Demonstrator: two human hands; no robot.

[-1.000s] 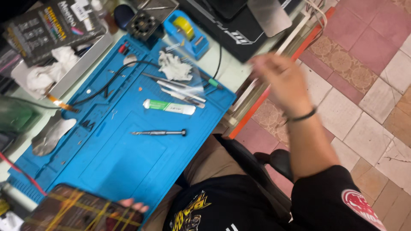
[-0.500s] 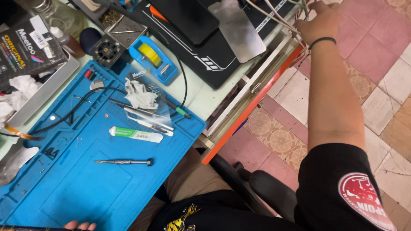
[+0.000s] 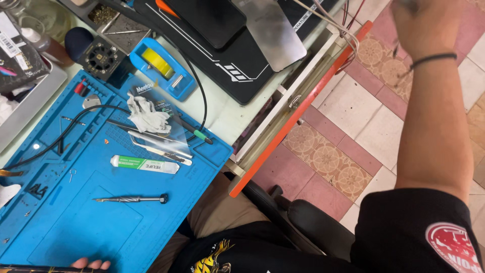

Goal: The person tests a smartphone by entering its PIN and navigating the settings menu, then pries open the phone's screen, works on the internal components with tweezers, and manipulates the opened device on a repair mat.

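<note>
My right hand (image 3: 423,26) is stretched far out over the tiled floor at the top right, blurred and partly cut off by the frame edge. A black band (image 3: 432,59) circles its wrist. It hangs just right of a bundle of thin wires (image 3: 341,26); its grip cannot be made out. Only the fingertips of my left hand (image 3: 91,264) show at the bottom left, curled over the edge of a dark plaid-patterned object (image 3: 30,269) at the front of the blue work mat (image 3: 76,227).
On the mat lie a screwdriver (image 3: 131,199), a white tube (image 3: 144,164), tweezers (image 3: 156,147) and a crumpled tissue (image 3: 146,117). Behind are a blue tape dispenser (image 3: 161,68), a small fan (image 3: 101,55) and a black pad (image 3: 227,65). An orange-edged drawer (image 3: 303,111) stands open beside a black chair arm (image 3: 318,222).
My right arm has swung from above the desk edge up and outward to the right, past the wires. The view has shifted, and my left hand with the plaid object has slid to the bottom edge.
</note>
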